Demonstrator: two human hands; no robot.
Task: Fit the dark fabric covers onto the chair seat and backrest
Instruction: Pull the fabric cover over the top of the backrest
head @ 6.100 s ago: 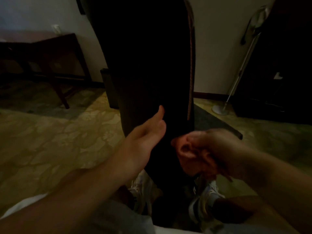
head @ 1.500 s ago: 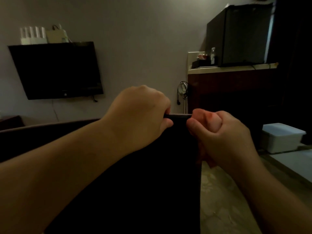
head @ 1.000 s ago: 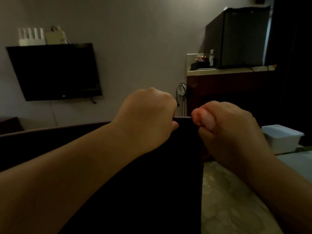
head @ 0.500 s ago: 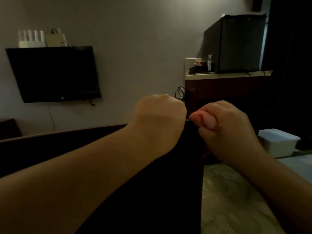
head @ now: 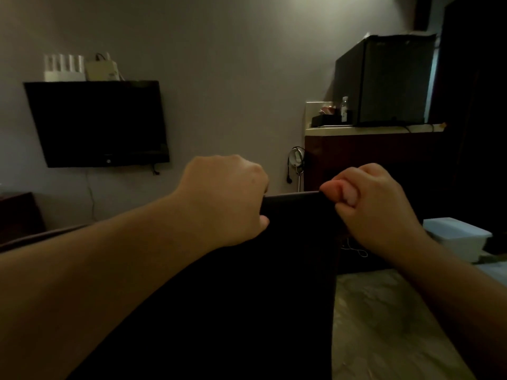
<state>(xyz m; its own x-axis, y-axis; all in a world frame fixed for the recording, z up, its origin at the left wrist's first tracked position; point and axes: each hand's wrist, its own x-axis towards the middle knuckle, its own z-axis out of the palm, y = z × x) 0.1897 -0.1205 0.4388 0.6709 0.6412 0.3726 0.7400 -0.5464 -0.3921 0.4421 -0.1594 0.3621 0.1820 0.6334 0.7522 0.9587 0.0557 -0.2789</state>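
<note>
Far left, on the wall: a dark television (head: 96, 123), with a white router (head: 63, 68) and a pale box (head: 103, 70) sitting on its top edge, well apart from the work.

Near centre-left: left hand (head: 223, 198), fingers curled over the top edge of the dark cover (head: 290, 209), thumb tucked beneath, clamped on the cloth. Probably held so to keep that stretch of hem from slipping while the other side is worked.

Centre: cover hanging broad and black, filling the near middle, top edge taut between the two fists. Backrest presumably inside, but too dark to tell cloth from chair.

Centre-right: right hand (head: 375, 207), fingers balled tight together, pinching the cover's upper right corner. Likely gripped there to draw the corner over the frame.

Far right: a wooden cabinet (head: 370, 157) bearing a small black fridge (head: 384, 80) and a bottle (head: 344, 108); nearer, a white bin (head: 458, 239) on the patterned floor (head: 384, 325).
</note>
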